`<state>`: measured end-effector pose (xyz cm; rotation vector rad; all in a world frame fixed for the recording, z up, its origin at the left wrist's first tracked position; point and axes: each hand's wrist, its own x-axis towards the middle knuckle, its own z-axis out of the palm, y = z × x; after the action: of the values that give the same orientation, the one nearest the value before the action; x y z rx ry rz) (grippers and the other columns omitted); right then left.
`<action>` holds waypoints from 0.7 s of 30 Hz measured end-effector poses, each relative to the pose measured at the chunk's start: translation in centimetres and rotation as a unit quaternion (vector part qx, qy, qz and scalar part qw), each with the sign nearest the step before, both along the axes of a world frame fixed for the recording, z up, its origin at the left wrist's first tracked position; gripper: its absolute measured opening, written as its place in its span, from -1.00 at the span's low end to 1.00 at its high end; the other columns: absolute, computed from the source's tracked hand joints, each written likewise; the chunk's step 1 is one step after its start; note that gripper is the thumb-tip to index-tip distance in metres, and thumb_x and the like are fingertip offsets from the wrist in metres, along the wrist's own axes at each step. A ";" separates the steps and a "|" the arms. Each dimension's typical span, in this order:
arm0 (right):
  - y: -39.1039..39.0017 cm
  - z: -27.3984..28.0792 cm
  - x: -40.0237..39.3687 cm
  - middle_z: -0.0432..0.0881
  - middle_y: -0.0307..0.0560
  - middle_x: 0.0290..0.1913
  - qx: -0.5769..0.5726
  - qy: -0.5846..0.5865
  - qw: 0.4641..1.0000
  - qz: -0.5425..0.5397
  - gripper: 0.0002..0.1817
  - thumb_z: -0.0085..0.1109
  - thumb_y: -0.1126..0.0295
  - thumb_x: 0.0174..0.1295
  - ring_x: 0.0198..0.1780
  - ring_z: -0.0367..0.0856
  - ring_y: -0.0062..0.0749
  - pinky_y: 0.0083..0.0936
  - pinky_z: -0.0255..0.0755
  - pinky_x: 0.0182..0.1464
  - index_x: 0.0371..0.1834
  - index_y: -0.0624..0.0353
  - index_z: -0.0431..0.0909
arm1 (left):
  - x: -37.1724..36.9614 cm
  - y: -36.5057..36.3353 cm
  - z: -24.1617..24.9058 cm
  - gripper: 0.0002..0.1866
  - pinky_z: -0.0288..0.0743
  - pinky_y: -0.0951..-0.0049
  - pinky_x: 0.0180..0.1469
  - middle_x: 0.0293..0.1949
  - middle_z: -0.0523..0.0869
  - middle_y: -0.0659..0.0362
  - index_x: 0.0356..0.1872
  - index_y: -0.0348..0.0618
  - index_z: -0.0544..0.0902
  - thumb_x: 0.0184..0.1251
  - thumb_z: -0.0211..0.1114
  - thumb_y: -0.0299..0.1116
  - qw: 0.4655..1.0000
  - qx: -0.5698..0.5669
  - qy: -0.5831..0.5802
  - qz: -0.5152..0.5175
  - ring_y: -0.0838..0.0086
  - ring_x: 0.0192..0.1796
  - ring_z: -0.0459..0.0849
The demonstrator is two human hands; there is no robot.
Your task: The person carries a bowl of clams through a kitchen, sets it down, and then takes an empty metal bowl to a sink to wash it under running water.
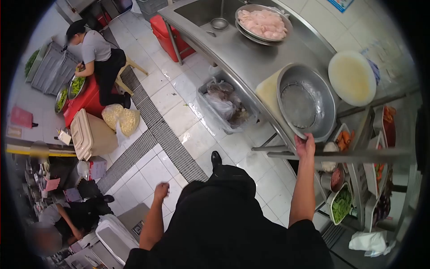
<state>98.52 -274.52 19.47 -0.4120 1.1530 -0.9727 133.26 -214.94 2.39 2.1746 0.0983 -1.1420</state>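
Observation:
On the right, my right hand (305,145) grips the near rim of a large metal basin (328,107), fingers at its edge. The basin rests on the steel counter (251,58), partly over a yellowish board (268,89), and a round wire-rimmed piece (298,105) lies inside it. Away from the counter, my left hand (161,191) hangs over the floor with its fingers curled; nothing shows in it. Beyond the basin, a metal bowl (289,33) holds pale pink raw meat (262,24). A round whitish board (352,78) leans by the wall.
Under the counter edge stands a grey bin (204,105) with bagged items. Vegetable containers (341,204) fill a rack at right. One person (96,49) sits with green vegetables at upper left; another (67,219) is at lower left. A beige bin (89,134) and drain grating (165,148) lie left.

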 end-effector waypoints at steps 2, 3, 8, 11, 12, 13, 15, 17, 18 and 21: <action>0.6 -0.4 2.9 0.50 0.00 -0.25 0.015 -0.022 0.999 -0.018 -0.77 0.01 0.47 0.04 -0.23 0.56 -0.19 -0.28 0.57 -0.17 -0.21 0.29 0.37 | -1.0 1.8 1.5 -0.73 0.49 0.42 -0.55 -0.45 0.60 0.14 -0.24 -0.20 0.56 0.16 0.10 -0.23 0.994 0.042 0.070 0.079 0.42 -0.53 0.58; 1.1 0.1 5.0 0.50 0.00 -0.25 0.019 -0.013 1.000 -0.014 -0.77 0.01 0.47 0.04 -0.23 0.56 -0.19 -0.28 0.57 -0.17 -0.21 0.29 0.37 | -1.3 2.5 2.5 -0.76 0.48 0.39 -0.56 -0.46 0.59 0.14 -0.25 -0.18 0.56 0.15 0.08 -0.27 0.987 0.070 0.104 0.104 0.42 -0.55 0.57; 2.7 4.5 17.4 0.53 -0.05 -0.27 0.073 0.040 0.996 0.007 -0.84 0.03 0.47 0.02 -0.27 0.58 -0.25 -0.33 0.57 -0.24 -0.31 0.21 0.38 | 2.9 8.2 -0.3 -0.73 0.52 0.31 -0.46 -0.35 0.58 0.12 -0.12 -0.11 0.50 0.21 0.10 -0.24 0.989 0.071 0.118 -0.046 0.37 -0.48 0.57; 2.5 6.4 23.3 0.54 -0.02 -0.26 0.081 0.044 0.995 0.041 -0.83 0.02 0.47 0.02 -0.24 0.58 -0.25 -0.35 0.56 -0.20 -0.28 0.20 0.38 | 11.2 5.1 0.0 -0.73 0.51 0.29 -0.46 -0.35 0.58 0.08 -0.12 -0.12 0.50 0.21 0.12 -0.24 0.988 0.041 0.134 0.068 0.33 -0.49 0.56; 2.3 6.9 25.2 0.54 -0.01 -0.26 0.081 0.040 0.994 0.067 -0.81 0.01 0.46 0.02 -0.23 0.58 -0.24 -0.33 0.55 -0.16 -0.26 0.22 0.38 | 15.4 2.0 0.5 -0.73 0.51 0.29 -0.47 -0.36 0.58 0.06 -0.12 -0.13 0.50 0.20 0.13 -0.24 0.951 0.084 0.188 0.232 0.31 -0.50 0.55; 2.2 7.3 27.1 0.54 -0.01 -0.26 0.076 0.040 0.994 0.061 -0.81 0.01 0.46 0.02 -0.23 0.58 -0.24 -0.33 0.55 -0.16 -0.26 0.22 0.38 | 20.2 -0.5 -0.6 -0.75 0.51 0.32 -0.47 -0.40 0.56 0.08 -0.16 -0.15 0.49 0.20 0.12 -0.25 0.951 0.096 0.181 0.229 0.31 -0.52 0.55; 2.5 7.6 30.7 0.50 0.02 -0.17 0.074 0.015 0.994 0.076 -0.66 0.01 0.50 0.00 -0.17 0.57 -0.15 -0.14 0.54 -0.11 -0.11 0.35 0.32 | 31.0 -7.3 -2.2 -0.81 0.44 0.38 -0.57 -0.45 0.55 0.10 -0.30 -0.18 0.50 0.20 0.09 -0.28 0.978 0.039 0.113 0.173 0.39 -0.56 0.50; 2.3 7.1 33.8 0.50 0.03 -0.16 0.069 0.014 0.995 0.073 -0.65 0.01 0.51 -0.01 -0.15 0.57 -0.15 -0.15 0.55 -0.12 -0.09 0.35 0.31 | 42.0 -16.2 -2.0 -0.84 0.41 0.43 -0.60 -0.53 0.45 0.18 -0.44 -0.14 0.48 0.22 0.05 -0.29 0.997 -0.065 0.026 0.024 0.46 -0.58 0.45; 2.0 6.8 35.1 0.50 0.04 -0.15 0.071 0.016 0.994 0.077 -0.63 0.01 0.53 -0.02 -0.13 0.57 -0.15 -0.16 0.55 -0.13 -0.08 0.36 0.31 | 45.7 -22.9 1.8 -0.80 0.39 0.49 -0.59 -0.54 0.46 0.20 -0.41 -0.14 0.51 0.25 0.07 -0.24 0.994 -0.106 -0.008 0.034 0.49 -0.58 0.45; 1.6 7.9 40.8 0.50 0.02 -0.16 0.052 0.022 0.996 0.075 -0.63 0.00 0.54 -0.03 -0.14 0.57 -0.16 -0.16 0.55 -0.12 -0.08 0.34 0.33 | 56.5 -39.3 8.2 -0.69 0.42 0.55 -0.46 -0.34 0.61 0.22 -0.11 -0.18 0.52 0.31 0.10 -0.16 0.975 -0.216 -0.042 -0.014 0.55 -0.45 0.54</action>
<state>139.29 -272.94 27.34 -0.4315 1.1898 -0.7723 189.76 -254.24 10.55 1.8349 -0.2006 -0.9786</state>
